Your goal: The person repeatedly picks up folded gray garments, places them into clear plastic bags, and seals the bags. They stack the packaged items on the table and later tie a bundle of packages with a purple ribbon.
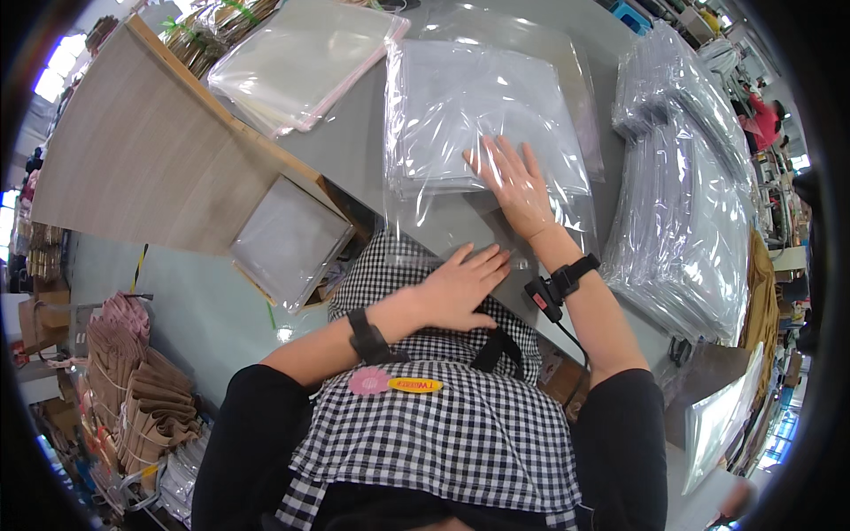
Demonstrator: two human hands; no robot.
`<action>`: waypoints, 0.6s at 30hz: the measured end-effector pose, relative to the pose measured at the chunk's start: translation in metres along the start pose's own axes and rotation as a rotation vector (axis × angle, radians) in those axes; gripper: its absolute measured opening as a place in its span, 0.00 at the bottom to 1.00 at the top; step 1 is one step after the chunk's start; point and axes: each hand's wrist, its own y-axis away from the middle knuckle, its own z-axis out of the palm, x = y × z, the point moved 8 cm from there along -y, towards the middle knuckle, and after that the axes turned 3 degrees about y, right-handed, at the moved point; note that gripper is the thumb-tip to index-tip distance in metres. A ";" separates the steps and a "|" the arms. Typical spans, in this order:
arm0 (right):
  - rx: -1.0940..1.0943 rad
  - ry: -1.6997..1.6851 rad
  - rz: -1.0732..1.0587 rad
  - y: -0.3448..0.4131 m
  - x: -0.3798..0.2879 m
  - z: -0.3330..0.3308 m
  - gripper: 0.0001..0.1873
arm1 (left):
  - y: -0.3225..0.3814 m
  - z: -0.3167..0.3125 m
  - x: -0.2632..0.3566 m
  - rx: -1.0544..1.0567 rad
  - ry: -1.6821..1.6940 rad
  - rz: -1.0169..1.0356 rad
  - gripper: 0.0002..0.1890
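A clear plastic bag (425, 229) lies flat on the grey table before me, with folded white fabric (478, 113) showing through it. My right hand (514, 189) is spread over the near right part of the fabric, fingers apart. Glare streaks cross those fingers; whether they are over or under the film, I cannot tell. At the bag's near edge, my left hand (461, 285) rests flat with its fingertips on the film and its thumb out to the side. Neither hand grips anything.
Packed clear bags (684, 199) are stacked high on the right. Flat empty bags (305, 66) lie at the back left. A wooden panel (153, 146) rises on the left beside a wrapped flat packet (292, 239). Brown bundled fabric (153, 398) stands lower left. A person (764, 123) is far right.
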 end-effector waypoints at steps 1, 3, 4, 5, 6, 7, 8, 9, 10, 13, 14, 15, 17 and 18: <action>-0.018 0.016 0.028 0.004 -0.003 0.000 0.33 | -0.001 -0.012 -0.004 -0.046 0.137 0.021 0.36; -0.019 -0.086 0.049 0.019 -0.019 -0.011 0.31 | 0.031 -0.038 -0.022 -0.092 1.081 -0.168 0.27; -0.003 -0.205 0.046 0.030 -0.030 -0.021 0.30 | 0.054 -0.068 -0.047 0.140 1.081 -0.298 0.23; -0.005 -0.309 0.046 0.036 -0.041 -0.030 0.28 | 0.079 -0.092 -0.072 0.364 1.070 -0.441 0.19; -0.010 -0.409 -0.051 0.036 -0.059 -0.037 0.25 | 0.098 -0.110 -0.095 0.559 1.004 -0.588 0.17; -0.027 -0.501 -0.124 0.037 -0.074 -0.043 0.22 | 0.126 -0.115 -0.117 0.739 0.897 -0.882 0.16; -0.039 -0.593 -0.149 0.032 -0.088 -0.045 0.18 | 0.123 -0.103 -0.117 0.664 0.999 -0.836 0.14; -0.002 -0.656 -0.175 0.025 -0.097 -0.050 0.17 | 0.121 -0.090 -0.121 0.603 1.077 -0.872 0.12; -0.018 -0.674 -0.180 0.017 -0.104 -0.048 0.14 | 0.113 -0.076 -0.119 0.510 1.190 -0.840 0.10; -0.075 -0.712 -0.130 -0.002 -0.110 -0.036 0.09 | 0.097 -0.066 -0.123 0.533 1.203 -0.740 0.11; -0.034 -0.723 -0.120 -0.007 -0.110 -0.037 0.08 | 0.096 -0.065 -0.126 0.539 1.142 -0.759 0.11; -0.119 -0.718 -0.087 -0.010 -0.112 -0.028 0.08 | 0.094 -0.061 -0.128 0.485 1.163 -0.801 0.10; -0.111 -0.731 -0.053 -0.016 -0.115 -0.027 0.09 | 0.089 -0.058 -0.130 0.409 1.197 -0.822 0.09; -0.160 -0.778 -0.036 -0.018 -0.117 -0.023 0.11 | 0.086 -0.056 -0.129 0.384 1.228 -0.826 0.09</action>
